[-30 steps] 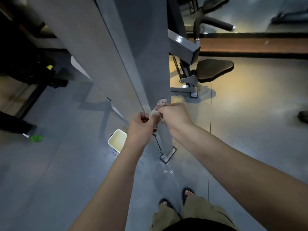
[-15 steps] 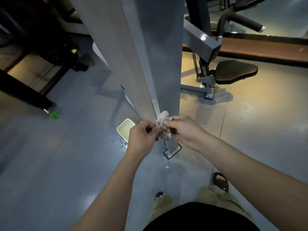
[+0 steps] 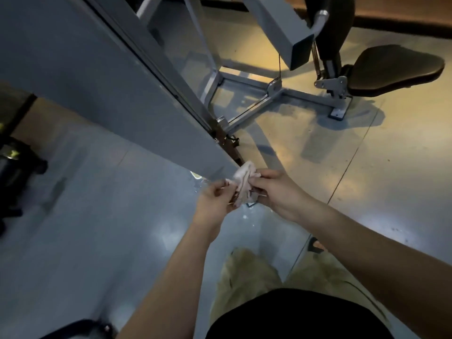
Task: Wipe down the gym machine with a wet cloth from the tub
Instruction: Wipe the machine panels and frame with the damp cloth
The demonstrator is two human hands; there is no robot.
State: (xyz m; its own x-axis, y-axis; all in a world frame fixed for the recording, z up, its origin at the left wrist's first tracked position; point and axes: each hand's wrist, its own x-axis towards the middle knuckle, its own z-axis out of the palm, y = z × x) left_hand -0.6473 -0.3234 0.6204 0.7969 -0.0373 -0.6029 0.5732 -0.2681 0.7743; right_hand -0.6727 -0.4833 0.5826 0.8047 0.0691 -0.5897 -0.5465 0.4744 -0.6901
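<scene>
A small crumpled pale pink cloth is held between both my hands in front of the grey gym machine's wide panel. My left hand pinches its left side and my right hand grips its right side. The cloth sits just off the panel's lower corner. The tub is almost wholly hidden behind that corner; only a pale sliver of it shows.
The machine's grey base frame and black seat stand to the right on the glossy floor. Dark equipment is at the left edge. Water spots lie on the floor near my hands. My legs are below.
My head has moved right and closer, so the panel now hides most of the tub. Both hands keep hold of the cloth and have shifted slightly along it.
</scene>
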